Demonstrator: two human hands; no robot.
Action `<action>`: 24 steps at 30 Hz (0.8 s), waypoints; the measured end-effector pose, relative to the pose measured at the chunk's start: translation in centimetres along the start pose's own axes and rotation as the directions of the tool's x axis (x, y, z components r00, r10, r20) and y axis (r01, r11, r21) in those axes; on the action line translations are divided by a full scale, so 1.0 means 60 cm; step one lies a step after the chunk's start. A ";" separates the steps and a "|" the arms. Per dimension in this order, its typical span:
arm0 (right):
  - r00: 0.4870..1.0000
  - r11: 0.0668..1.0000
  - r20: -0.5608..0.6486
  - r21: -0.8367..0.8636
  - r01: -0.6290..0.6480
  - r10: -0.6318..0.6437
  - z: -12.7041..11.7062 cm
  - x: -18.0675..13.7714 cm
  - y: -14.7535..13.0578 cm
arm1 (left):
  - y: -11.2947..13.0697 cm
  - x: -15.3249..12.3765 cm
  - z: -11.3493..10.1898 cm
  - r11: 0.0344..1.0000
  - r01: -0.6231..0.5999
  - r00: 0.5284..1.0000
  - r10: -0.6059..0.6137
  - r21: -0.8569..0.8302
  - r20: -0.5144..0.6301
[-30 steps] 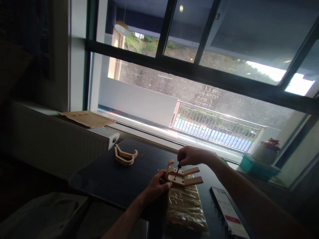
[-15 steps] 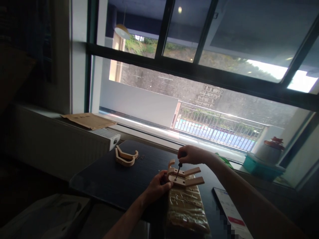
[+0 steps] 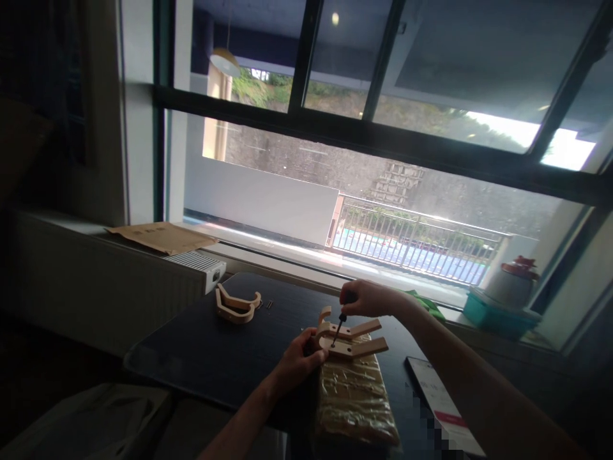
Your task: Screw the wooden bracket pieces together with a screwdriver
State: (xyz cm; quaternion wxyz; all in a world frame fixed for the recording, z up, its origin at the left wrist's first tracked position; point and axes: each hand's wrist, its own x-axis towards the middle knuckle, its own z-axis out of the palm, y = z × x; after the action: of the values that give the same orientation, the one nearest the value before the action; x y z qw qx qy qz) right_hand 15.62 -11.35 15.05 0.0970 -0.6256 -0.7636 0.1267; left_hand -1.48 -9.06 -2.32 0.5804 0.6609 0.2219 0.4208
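Note:
My right hand (image 3: 366,298) is closed round the handle of a thin dark screwdriver (image 3: 338,332). Its shaft slants down, and the tip meets a hole in the nearer of two pale wooden hooks (image 3: 342,349). These curved pieces lie side by side on a block wrapped in shiny brown tape (image 3: 354,399), their straight arms angling to the right. My left hand (image 3: 301,358) grips the curved end of the nearer hook, thumb on top; its other fingers are partly hidden. Whether a screw sits under the tip is too small to tell.
Two more wooden hooks (image 3: 235,306) and a few small screws (image 3: 269,305) lie on the dark table (image 3: 191,358). A phone or tablet (image 3: 438,390) is under my right forearm. A brown envelope (image 3: 163,237), green cloth (image 3: 426,305) and teal box (image 3: 498,314) are by the window.
The whole view has shifted slightly. Both hands, the screwdriver and the hooks keep nearly the same positions relative to each other.

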 end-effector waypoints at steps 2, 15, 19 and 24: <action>0.999 1.000 0.022 -0.002 0.023 -0.023 -0.004 -0.001 -0.002 | -0.003 0.001 -0.001 1.000 0.001 1.000 -0.001 0.004 0.002; 1.000 0.998 -0.008 -0.058 0.030 -0.031 0.000 -0.004 -0.013 | -0.006 0.002 -0.003 1.000 -0.005 1.000 0.005 0.015 0.029; 0.998 0.997 0.014 -0.043 0.066 -0.065 -0.007 -0.006 -0.015 | -0.014 0.004 -0.005 1.000 -0.002 1.000 0.002 0.006 0.029; 0.998 1.000 0.059 -0.016 0.026 -0.025 0.001 -0.005 -0.008 | -0.017 0.004 -0.004 1.000 0.011 1.000 -0.011 0.000 0.019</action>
State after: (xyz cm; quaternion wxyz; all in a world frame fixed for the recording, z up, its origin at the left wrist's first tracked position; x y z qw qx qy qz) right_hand 15.20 -11.75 15.15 0.0708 -0.6127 -0.7751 0.1373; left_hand -1.36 -8.49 -3.20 0.5849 0.6637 0.2200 0.4111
